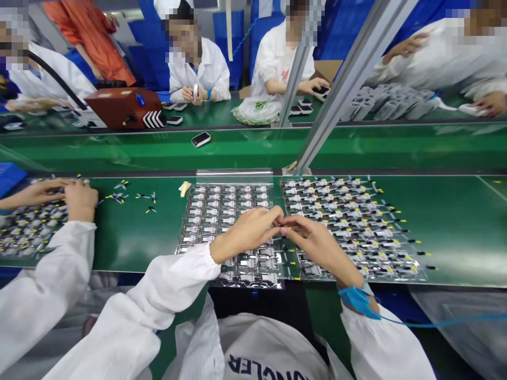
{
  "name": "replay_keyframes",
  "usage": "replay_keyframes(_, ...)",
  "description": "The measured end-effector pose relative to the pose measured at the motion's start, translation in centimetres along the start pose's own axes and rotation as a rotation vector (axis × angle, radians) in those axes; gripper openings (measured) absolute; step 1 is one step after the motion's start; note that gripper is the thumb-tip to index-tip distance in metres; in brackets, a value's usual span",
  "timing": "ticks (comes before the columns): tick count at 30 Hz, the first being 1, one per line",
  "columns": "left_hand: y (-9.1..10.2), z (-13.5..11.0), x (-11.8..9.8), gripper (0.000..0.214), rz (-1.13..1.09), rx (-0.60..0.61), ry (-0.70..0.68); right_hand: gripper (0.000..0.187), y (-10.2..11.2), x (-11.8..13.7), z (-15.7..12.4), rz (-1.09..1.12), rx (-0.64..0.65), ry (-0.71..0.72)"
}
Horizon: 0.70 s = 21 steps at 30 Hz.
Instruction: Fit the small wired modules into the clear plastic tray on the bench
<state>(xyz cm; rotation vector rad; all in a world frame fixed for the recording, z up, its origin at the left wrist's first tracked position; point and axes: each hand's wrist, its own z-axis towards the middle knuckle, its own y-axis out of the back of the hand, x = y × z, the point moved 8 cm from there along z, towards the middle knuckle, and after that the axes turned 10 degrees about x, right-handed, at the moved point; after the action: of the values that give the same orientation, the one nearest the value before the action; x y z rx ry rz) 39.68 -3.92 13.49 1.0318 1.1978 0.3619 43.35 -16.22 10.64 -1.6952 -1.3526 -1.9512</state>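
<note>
While we lean over the clear tray (186,232) of little wired pieces (214,203), our left hand (247,232) and right hand (317,244) meet right above its right edge, thumbs and fingertips of both closed in a pinch on one small part (282,228), which sits between them. A second tray (420,274) lies just right of the clear tray, and a co-worker's hands (75,198) are well off to its left.

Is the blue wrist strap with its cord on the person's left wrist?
No, the blue wrist strap circles the wrist of the right hand.
</note>
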Motion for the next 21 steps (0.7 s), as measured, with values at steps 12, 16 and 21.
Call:
replay_keyframes(12,-3.9,1.7,7.1,0.031,0.359,0.187,-0.097,0.035,4.0,-3.1,-0.7,-0.133,-0.269,-0.116)
replay_keyframes(16,-4.3,2.0,6.9,0.033,0.462,0.215,-0.088,0.033,3.4,-4.2,-0.4,-0.098,-0.253,-0.172)
replay_keyframes(21,-4.0,2.3,6.3,0.022,0.511,0.236,-0.078,0.026,2.8,-4.0,0.4,-0.138,-0.243,-0.175)
